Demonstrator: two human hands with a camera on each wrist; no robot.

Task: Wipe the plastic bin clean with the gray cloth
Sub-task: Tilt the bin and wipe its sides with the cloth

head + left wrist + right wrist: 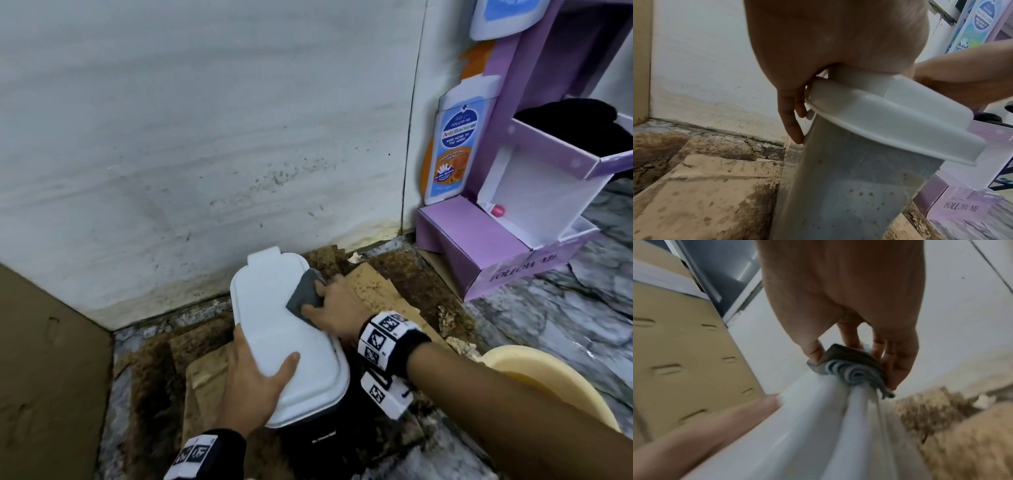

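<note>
**Fingers press a gray cloth onto a white bin lid**

Right hand (337,308) fingers (898,368) pinch the folded gray cloth (305,298) against the lid edge of the plastic bin (284,335). Nearer the person, the left hand (255,383) grips the lid's end, thumb on top. The bin stands on stained cardboard (373,284), beside a purple display box (486,246).

White bin lid (274,329), gray cloth (303,297), lilac cardboard stand (479,246)
</note>
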